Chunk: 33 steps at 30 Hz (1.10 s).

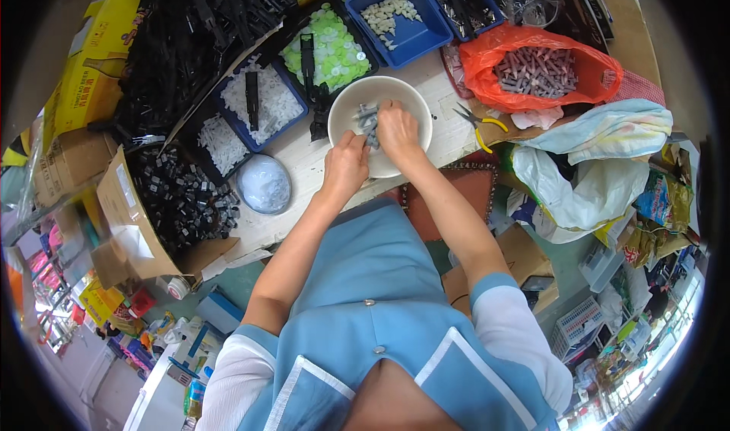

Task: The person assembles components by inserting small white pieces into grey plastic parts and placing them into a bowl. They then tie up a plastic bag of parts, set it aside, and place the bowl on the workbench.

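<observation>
Bunched inside the cream bowl [365, 94], with fingertips curled and close together: left hand [346, 163] and, just beside and a little farther forward, right hand [399, 133]. Hard to make out, at such small size and under the knuckles, whether pinched on 1 piece, on 2, or merely touching.

Look between and just below the fingertips for several grey pieces [366, 119], lying jumbled in the bowl. Could easily slip from a loose pinch, being small and apparently smooth, or be nudged away by a neighbouring knuckle. Could also be mispicked by feel, with the view partly blocked from above.

Set close to the table's near edge, behind the fingers: the bowl again, liable to tip towards the lap if pressed at the rim by a wrist.

To the right of the fingers, yellow-handled pliers [473, 117], likely to be caught by a wide swing of the right elbow. Farther right and forward, a slumping red bag [487, 51] full of grey pegs [536, 72], prone to spilling if tugged.
</observation>
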Each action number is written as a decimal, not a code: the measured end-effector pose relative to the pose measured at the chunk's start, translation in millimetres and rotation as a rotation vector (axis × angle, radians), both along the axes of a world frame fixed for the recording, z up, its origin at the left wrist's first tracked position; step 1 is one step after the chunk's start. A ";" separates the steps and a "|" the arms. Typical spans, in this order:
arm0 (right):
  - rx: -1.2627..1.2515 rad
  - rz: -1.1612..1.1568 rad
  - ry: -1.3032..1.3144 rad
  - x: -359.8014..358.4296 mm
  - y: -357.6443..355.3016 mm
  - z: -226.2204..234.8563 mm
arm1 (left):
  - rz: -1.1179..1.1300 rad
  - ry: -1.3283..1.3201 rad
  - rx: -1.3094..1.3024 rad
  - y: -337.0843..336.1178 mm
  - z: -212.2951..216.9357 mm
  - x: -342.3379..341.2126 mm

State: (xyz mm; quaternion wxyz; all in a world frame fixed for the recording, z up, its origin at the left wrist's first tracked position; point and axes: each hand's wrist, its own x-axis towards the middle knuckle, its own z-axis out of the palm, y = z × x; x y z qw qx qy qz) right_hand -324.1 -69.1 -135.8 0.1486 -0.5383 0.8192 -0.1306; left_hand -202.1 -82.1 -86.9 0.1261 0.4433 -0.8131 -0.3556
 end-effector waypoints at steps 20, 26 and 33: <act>0.079 -0.045 -0.285 -18.1 -13.9 -11.2 | -0.498 -0.313 -0.114 15.8 -8.3 -17.6; 0.236 -0.269 -1.434 -37.9 -8.3 8.3 | -0.400 -0.212 0.095 0.8 -16.8 -13.5; 0.193 -0.273 -1.794 -48.4 4.7 31.7 | 0.301 0.152 0.636 -25.3 6.9 -13.1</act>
